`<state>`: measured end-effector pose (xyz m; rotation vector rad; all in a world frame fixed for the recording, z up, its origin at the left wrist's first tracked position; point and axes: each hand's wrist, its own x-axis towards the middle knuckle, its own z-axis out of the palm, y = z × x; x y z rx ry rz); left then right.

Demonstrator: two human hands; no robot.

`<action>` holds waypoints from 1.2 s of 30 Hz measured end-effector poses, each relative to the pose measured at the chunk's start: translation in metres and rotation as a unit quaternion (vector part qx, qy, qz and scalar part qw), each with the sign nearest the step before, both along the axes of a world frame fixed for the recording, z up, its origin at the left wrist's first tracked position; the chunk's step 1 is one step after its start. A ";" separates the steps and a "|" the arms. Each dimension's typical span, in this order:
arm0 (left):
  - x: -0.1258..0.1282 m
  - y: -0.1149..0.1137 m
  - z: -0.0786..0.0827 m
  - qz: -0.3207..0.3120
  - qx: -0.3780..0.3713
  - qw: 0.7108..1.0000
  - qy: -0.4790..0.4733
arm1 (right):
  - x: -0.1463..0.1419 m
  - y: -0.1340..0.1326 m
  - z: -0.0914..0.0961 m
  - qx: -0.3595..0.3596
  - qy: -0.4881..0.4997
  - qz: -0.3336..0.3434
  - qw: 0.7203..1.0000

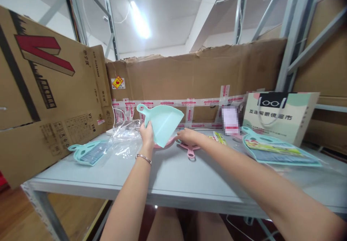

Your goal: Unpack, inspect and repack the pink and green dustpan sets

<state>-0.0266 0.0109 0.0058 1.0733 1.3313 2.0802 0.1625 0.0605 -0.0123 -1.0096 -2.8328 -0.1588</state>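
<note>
My left hand (146,135) is closed round the handle side of a mint-green dustpan (166,123), raised above the table with its wide edge toward the right. My right hand (187,136) reaches in from the right, fingers bent down and together just beside the pan. A small teal bit shows at its fingertips; what it grips is largely hidden. Under that hand lies a pink brush (191,154), its looped handle toward me. Part of a pink dustpan (166,145) shows behind the mint one. On the left lies a mint-green hand brush (90,152) with grey-blue bristles.
Crumpled clear plastic (126,139) lies left of centre. On the right, a bagged mint dustpan set (279,148) lies before a paper bag (282,116). A blurred phone-like object (230,121) stands at the back. Cardboard boxes (54,89) wall the left and rear of the grey table (173,183).
</note>
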 end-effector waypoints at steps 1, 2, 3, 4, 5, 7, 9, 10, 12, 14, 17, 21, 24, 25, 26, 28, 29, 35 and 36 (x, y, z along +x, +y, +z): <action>0.000 -0.001 0.000 0.004 -0.001 1.000 0.006 | 0.000 0.000 0.000 0.011 -0.008 0.011 1.000; 0.000 -0.001 0.001 0.009 -0.001 1.000 0.013 | 0.002 0.000 -0.001 0.023 -0.009 0.021 0.999; -0.001 -0.001 0.001 0.016 -0.001 1.000 0.022 | 0.005 0.000 -0.001 0.036 -0.002 0.027 0.999; -0.002 -0.002 0.001 0.023 0.000 0.999 0.032 | 0.009 0.000 -0.001 0.050 0.012 0.030 0.998; -0.002 -0.002 0.002 0.031 0.002 0.999 0.044 | 0.014 0.000 0.000 0.064 0.031 0.030 0.997; -0.002 -0.003 0.003 0.046 0.005 0.997 0.068 | 0.027 0.000 0.004 0.090 0.082 0.021 0.992; -0.001 -0.005 0.004 0.059 0.008 0.994 0.088 | 0.041 -0.002 0.014 0.110 0.142 0.011 0.984; 0.000 -0.006 0.005 0.063 0.010 0.993 0.096 | 0.048 -0.004 0.021 0.117 0.173 0.005 0.978; 0.002 -0.008 0.006 0.065 0.016 0.992 0.111 | 0.061 -0.011 0.039 0.137 0.239 -0.013 0.961; 0.004 -0.012 0.008 0.056 0.023 0.990 0.125 | 0.070 -0.023 0.059 0.149 0.360 -0.035 0.920; 0.008 -0.015 0.009 0.021 0.023 0.989 0.146 | 0.073 -0.050 0.088 0.088 0.560 -0.041 0.822; 0.016 -0.015 0.003 -0.083 -0.002 0.982 0.172 | 0.057 -0.085 0.102 -0.180 0.520 -0.018 0.835; 0.024 -0.015 -0.003 -0.194 -0.027 0.962 0.190 | 0.037 -0.096 0.093 -0.250 0.424 0.022 0.870; 0.027 -0.015 -0.005 -0.229 -0.032 0.953 0.196 | 0.030 -0.095 0.089 -0.228 0.429 0.025 0.874; 0.030 -0.017 -0.005 -0.260 -0.036 0.944 0.201 | 0.023 -0.093 0.084 -0.193 0.447 0.016 0.874; 0.034 -0.020 -0.004 -0.303 -0.037 0.930 0.207 | 0.011 -0.085 0.076 -0.094 0.485 -0.018 0.869; 0.035 -0.022 -0.003 -0.315 -0.036 0.926 0.205 | 0.007 -0.080 0.073 -0.043 0.495 -0.033 0.867; 0.038 -0.035 0.003 -0.357 -0.048 0.902 0.236 | 0.002 -0.060 0.061 0.101 0.554 -0.072 0.823; 0.038 -0.036 0.003 -0.360 -0.051 0.898 0.247 | 0.004 -0.058 0.059 0.090 0.563 -0.079 0.818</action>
